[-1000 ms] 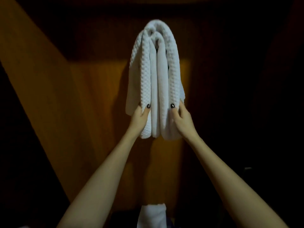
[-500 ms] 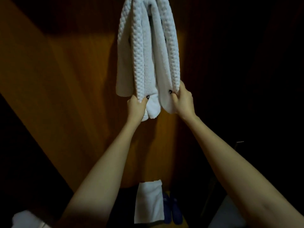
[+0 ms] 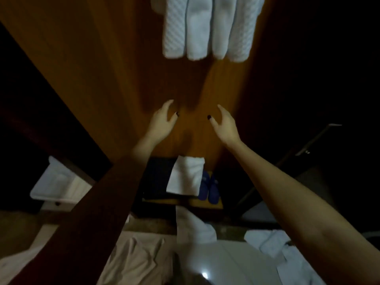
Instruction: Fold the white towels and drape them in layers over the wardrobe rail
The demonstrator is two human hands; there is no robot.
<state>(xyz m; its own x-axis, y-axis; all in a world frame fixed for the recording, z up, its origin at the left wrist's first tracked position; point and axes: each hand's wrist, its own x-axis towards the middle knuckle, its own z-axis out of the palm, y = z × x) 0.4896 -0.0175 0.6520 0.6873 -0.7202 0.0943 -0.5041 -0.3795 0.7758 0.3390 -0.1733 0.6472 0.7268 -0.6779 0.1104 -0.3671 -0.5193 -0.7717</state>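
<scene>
wardrobe base (image 3: pixel 185 203): wooden, front edge lit. on it: dark flat block (image 3: pixel 156 177) at left; folded white towel (image 3: pixel 186 177) partly over block; blue slippers (image 3: pixel 209 188), pair, just right of towel. nearer camera, pale glossy surface (image 3: pixel 226 262): loose white towel (image 3: pixel 193 229) centre, crumpled white towel (image 3: pixel 269 241) right, beige cloth (image 3: pixel 135 249) left.

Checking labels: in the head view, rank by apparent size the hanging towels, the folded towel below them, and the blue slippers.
1. hanging towels
2. folded towel
3. blue slippers, partly hidden
</scene>
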